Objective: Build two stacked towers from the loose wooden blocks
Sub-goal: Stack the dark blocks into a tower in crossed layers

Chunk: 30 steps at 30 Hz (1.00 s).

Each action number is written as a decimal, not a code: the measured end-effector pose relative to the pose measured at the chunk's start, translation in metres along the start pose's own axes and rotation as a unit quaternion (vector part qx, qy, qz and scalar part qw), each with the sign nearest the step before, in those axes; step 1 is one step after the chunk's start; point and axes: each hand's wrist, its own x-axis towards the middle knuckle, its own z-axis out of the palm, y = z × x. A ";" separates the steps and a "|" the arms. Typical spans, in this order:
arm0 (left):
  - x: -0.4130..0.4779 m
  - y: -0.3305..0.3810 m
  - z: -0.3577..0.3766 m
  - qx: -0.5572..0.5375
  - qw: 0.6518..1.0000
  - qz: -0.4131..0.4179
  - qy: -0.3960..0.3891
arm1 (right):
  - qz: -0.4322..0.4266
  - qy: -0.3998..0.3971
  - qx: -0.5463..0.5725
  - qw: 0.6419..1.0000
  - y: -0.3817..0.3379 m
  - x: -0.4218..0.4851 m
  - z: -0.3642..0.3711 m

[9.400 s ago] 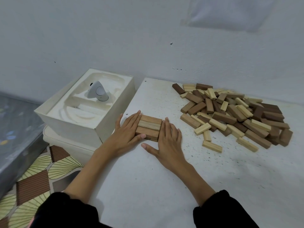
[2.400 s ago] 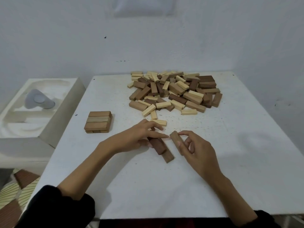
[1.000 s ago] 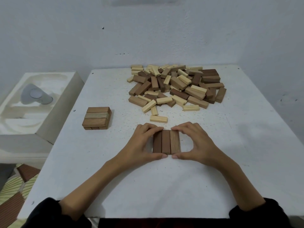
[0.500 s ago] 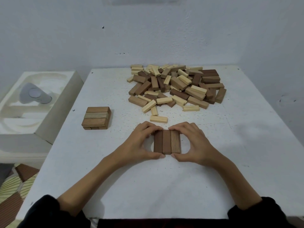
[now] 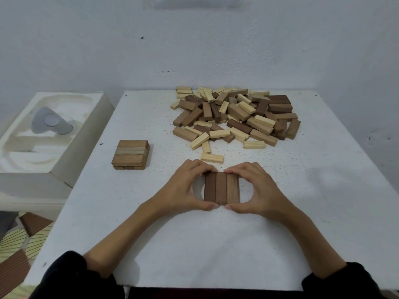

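Three brown blocks [image 5: 221, 187] lie side by side as one flat row near the middle of the white table [image 5: 216, 244]. My left hand [image 5: 184, 187] curls round the row's left side, fingers on its far end and thumb on its near end. My right hand [image 5: 257, 188] grips the right side the same way. A two-layer stack of brown blocks [image 5: 131, 154] stands at the table's left. A heap of loose light and dark blocks [image 5: 235, 116] fills the far part of the table.
A single light block [image 5: 212, 158] lies just beyond my fingers. A white moulded box [image 5: 71, 152] holding a grey object [image 5: 49, 124] sits off the table's left edge. The wall runs right behind the heap. Patterned floor shows at lower left.
Since 2.4 s ago, loose brown blocks have been drawn together into a tidy row of three. Over the last second both hands stay pressed against its sides, barely shifting.
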 end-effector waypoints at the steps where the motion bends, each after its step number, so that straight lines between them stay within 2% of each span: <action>1: 0.000 0.000 -0.001 0.001 1.000 0.002 0.003 | -0.003 0.005 -0.003 1.000 0.000 0.001 0.000; 10: -0.003 -0.003 -0.033 0.026 0.999 0.012 0.027 | -0.019 0.023 0.002 1.000 -0.018 0.025 0.002; 21: -0.018 -0.035 -0.105 0.092 0.993 -0.001 0.068 | -0.087 0.023 0.006 0.996 -0.068 0.092 0.020; 30: -0.025 -0.063 -0.163 0.083 0.995 -0.032 0.054 | -0.095 0.020 0.004 0.995 -0.107 0.144 0.043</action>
